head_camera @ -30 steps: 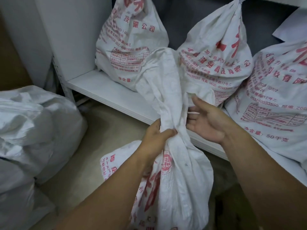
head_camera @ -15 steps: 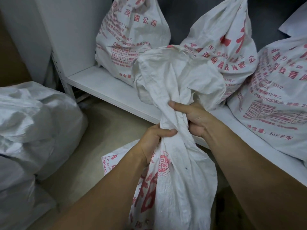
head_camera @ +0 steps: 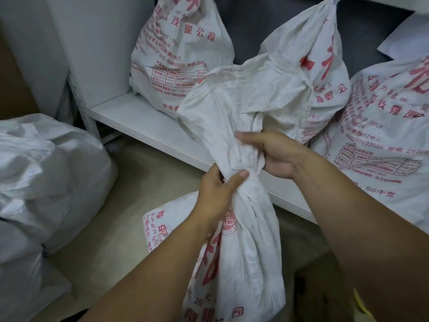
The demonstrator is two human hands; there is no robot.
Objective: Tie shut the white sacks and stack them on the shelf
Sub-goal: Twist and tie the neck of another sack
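A white sack with red print (head_camera: 243, 263) stands on the floor in front of me, its neck gathered and its loose top (head_camera: 246, 98) flaring wide above. My left hand (head_camera: 218, 194) grips the gathered neck from the left, thumb across the front. My right hand (head_camera: 276, 152) grips the cloth just above it from the right, fingers wrapped round the bunched fabric. Three tied white sacks stand on the white shelf (head_camera: 144, 126) behind: one at the left (head_camera: 176, 54), one in the middle (head_camera: 322, 54), one at the right (head_camera: 390, 135).
Large plain white sacks (head_camera: 46, 173) lie piled on the floor at my left. A white upright panel (head_camera: 92, 43) bounds the shelf's left end. Beige floor (head_camera: 130, 217) shows between the pile and the held sack.
My right hand went from open beside the neck to gripping the cloth above my left hand. The loose top has spread wider. My left hand keeps its grip.
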